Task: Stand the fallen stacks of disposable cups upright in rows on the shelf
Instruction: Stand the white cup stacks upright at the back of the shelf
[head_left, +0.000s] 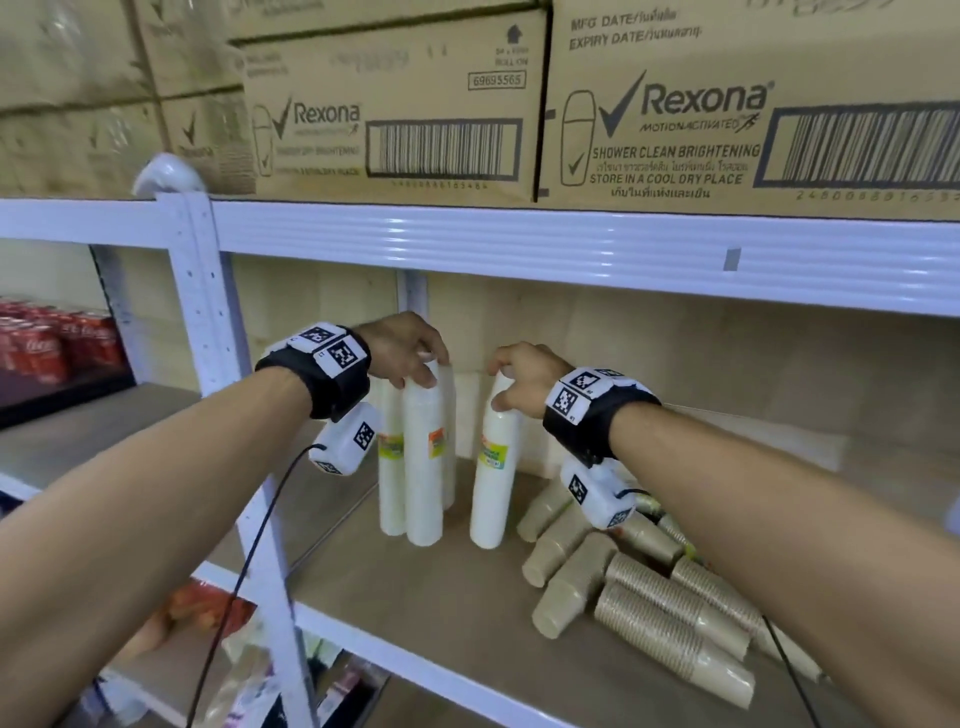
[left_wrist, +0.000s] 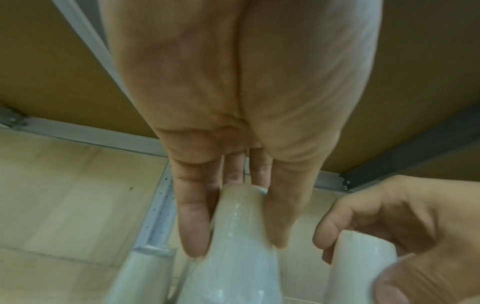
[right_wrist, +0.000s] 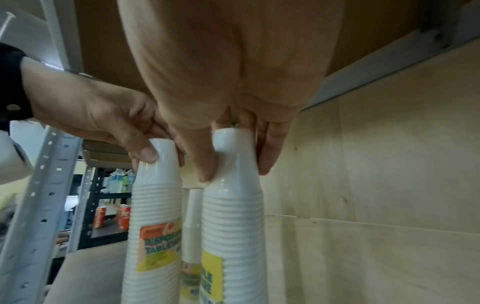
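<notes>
On the wooden shelf board (head_left: 415, 597) stand several wrapped stacks of white cups. My left hand (head_left: 418, 371) pinches the top of the front white stack (head_left: 423, 457), which is upright; the left wrist view shows its fingers (left_wrist: 194, 226) and thumb round that top (left_wrist: 239, 226). A short gap to the right, my right hand (head_left: 501, 384) grips the top of another white stack (head_left: 493, 467), whose base is on the board. In the right wrist view this stack (right_wrist: 233, 205) leans a little. Several brown cup stacks (head_left: 649, 597) lie fallen at the right.
More white stacks (head_left: 389, 457) stand behind the left one. The white shelf post (head_left: 208, 312) is close on the left and the upper shelf beam (head_left: 519, 244) hangs low overhead, loaded with cartons (head_left: 389, 104). Red cola cans (head_left: 47, 343) fill the neighbouring bay.
</notes>
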